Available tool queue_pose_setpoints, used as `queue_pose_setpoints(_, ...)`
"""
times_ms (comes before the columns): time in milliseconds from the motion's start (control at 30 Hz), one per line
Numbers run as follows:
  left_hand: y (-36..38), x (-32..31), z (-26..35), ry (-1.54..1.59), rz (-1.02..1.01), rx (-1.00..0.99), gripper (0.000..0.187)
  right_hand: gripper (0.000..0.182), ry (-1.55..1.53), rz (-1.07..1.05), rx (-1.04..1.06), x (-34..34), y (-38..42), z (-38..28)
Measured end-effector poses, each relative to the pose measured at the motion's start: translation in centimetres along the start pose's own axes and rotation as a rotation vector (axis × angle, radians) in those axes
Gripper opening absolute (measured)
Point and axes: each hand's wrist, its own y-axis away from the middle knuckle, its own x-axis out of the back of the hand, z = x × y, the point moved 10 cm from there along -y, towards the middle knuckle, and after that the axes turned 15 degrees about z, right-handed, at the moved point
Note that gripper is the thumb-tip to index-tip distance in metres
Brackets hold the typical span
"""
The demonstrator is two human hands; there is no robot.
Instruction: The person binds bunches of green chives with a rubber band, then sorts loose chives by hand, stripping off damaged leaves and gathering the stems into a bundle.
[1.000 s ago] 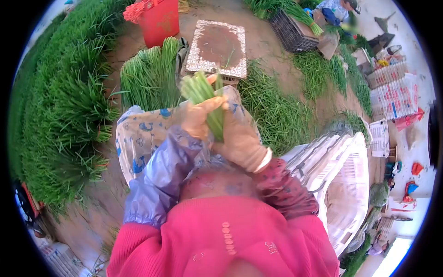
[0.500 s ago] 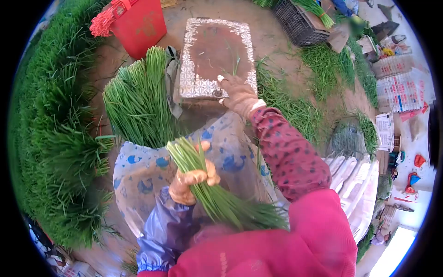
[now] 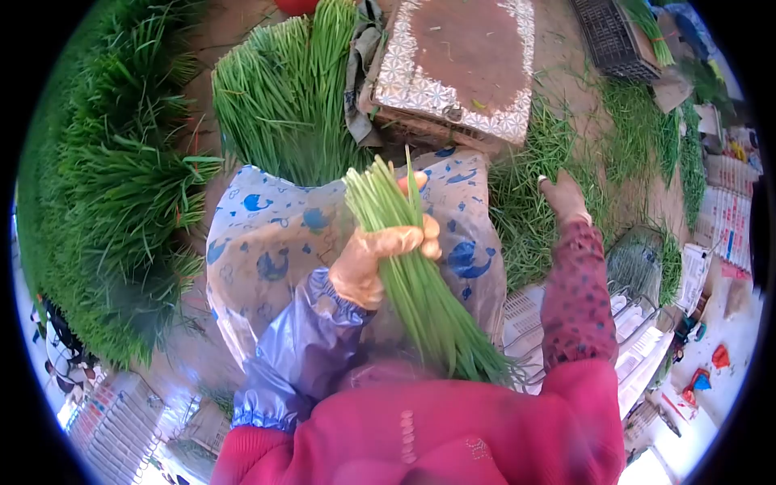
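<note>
My left hand (image 3: pixel 376 263), in a tan glove, is closed around a bundle of long green stalks (image 3: pixel 440 311). Pale cut ends point up and away, and the leafy ends hang toward my right sleeve. Past the right side of the patterned board (image 3: pixel 392 81), my gloved right hand (image 3: pixel 563 196) is over loose green leaves (image 3: pixel 525 234), thumb and a finger apart, nothing visible between them. A plastic sheet with blue prints (image 3: pixel 283 234) covers my lap. Beyond it stands a thick stack of green stalks (image 3: pixel 283 97), beside a grey cloth (image 3: pixel 361 73).
A long heap of green bundles (image 3: pixel 121 178) lines the left side. At the upper right is a black crate (image 3: pixel 610 40) with stalks on it. White slatted crates (image 3: pixel 638 339) are near my right elbow. Part of a red container (image 3: pixel 297 6) shows at the top.
My right hand has moved from the board's near edge to the leaves on its right. Thin leaf pieces on the board are gone. The view has shifted; my left hand still grips the bundle.
</note>
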Motion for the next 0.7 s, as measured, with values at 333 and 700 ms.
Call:
queue_pose_setpoints(333,1.3,-7.5,1.7,0.302,-0.012,-0.219,0.064,0.108,-0.807,-0.090,0.673,12.8,25.0,-14.9)
queue_pose_setpoints(700,-6.7,-10.8,1.4,0.630,0.098,-0.271,0.072,0.040,-0.361,0.105,0.833,19.7,17.1,-16.0)
